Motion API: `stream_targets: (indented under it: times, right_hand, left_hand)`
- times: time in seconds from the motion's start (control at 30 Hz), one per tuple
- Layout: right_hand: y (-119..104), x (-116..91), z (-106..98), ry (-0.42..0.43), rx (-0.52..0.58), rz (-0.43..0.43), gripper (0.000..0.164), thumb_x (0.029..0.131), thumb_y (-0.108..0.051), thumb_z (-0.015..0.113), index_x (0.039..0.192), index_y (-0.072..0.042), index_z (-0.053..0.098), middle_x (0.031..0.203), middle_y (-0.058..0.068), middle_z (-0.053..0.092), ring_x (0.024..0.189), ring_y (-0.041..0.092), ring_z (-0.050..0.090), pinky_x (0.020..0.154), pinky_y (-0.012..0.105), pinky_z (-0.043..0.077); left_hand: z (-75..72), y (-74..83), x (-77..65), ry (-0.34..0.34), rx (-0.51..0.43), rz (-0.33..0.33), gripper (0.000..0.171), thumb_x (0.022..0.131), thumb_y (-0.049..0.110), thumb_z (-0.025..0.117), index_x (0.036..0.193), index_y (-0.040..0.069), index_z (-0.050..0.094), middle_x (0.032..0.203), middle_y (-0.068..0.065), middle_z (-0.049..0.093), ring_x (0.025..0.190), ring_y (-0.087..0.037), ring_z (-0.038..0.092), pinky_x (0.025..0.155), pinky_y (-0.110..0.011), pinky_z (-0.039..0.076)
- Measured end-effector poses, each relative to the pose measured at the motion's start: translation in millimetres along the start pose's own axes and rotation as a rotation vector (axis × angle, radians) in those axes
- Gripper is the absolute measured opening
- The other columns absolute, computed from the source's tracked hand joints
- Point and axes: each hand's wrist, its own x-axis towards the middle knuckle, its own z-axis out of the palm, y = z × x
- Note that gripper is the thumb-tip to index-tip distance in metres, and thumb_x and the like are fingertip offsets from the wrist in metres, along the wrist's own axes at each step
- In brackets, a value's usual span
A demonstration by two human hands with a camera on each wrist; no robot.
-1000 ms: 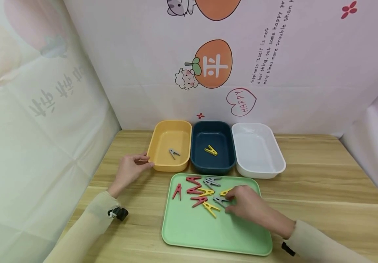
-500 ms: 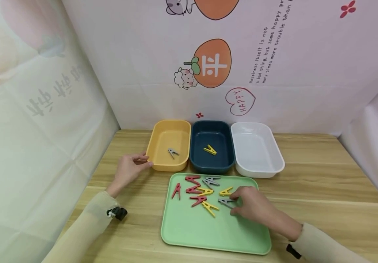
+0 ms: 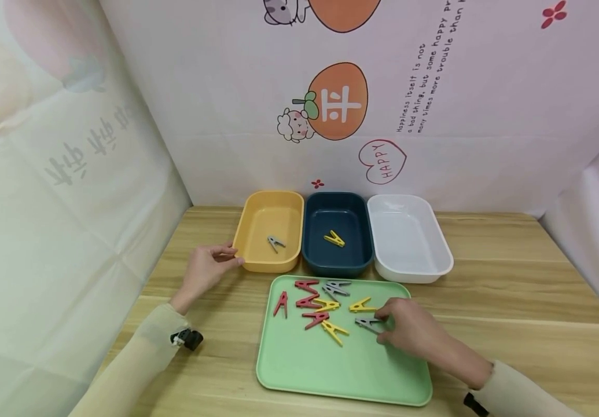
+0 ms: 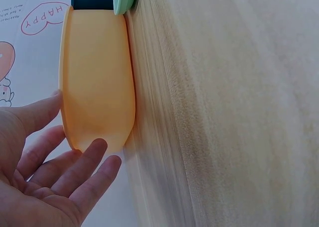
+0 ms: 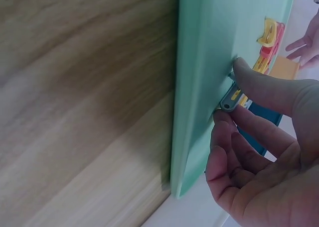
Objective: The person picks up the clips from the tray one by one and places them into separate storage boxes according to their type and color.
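Note:
My right hand [image 3: 414, 330] has thumb and forefinger at the spread ends of a grey clothespin [image 3: 364, 322], pinching it low over the green tray [image 3: 330, 370]. In the right wrist view this grey clothespin [image 5: 231, 98] shows between thumb and forefinger, partly hidden by them. A yellow clothespin [image 3: 360, 306] lies just behind it. My left hand [image 3: 204, 273] touches the front left corner of the yellow box [image 3: 269, 220], fingers loosely extended. The left wrist view has the thumb against the rim of this box [image 4: 97, 62] and the other fingers around its end.
Red clothespins [image 3: 308, 302], other yellow ones [image 3: 334, 331] and grey ones [image 3: 336, 286] are clustered on the tray's far half. A dark blue box [image 3: 337, 220] with a yellow clothespin and a white box [image 3: 408, 237] stand beside the yellow box, which contains a grey clothespin.
My right hand has shifted right and slightly nearer, with the grey clothespin sliding along, away from the yellow one. The left hand stays at the yellow box.

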Motion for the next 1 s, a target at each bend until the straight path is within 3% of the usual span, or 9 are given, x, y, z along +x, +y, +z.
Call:
stream_targets:
  times: [0.73,1.0]
  right_hand:
    - [5.6,-4.4,-1.5,-0.005,0.026,0.036,0.037,0.069,-0.015,0.100,0.101,-0.007,0.083,0.099,0.000,0.073,0.091,0.017,0.066,0.079,0.042,0.059]
    - [9.1,-6.5,-1.6,0.023,0.056,-0.003,0.036,0.071,-0.010,0.098,0.103,-0.004,0.083,0.093,-0.003,0.071,0.077,0.013,0.057,0.065,0.030,0.050]
  left_hand:
    - [0.7,1.8,-0.6,0.004,0.007,0.006,0.031,0.087,0.016,0.090,0.109,-0.003,0.080,0.129,-0.019,0.071,0.104,-0.033,0.076,0.079,-0.036,0.063]
    - [0.2,2.8,-0.2,0.008,0.007,0.009,0.031,0.087,0.016,0.090,0.109,-0.004,0.080,0.129,-0.019,0.071,0.104,-0.033,0.076,0.078,-0.035,0.063]
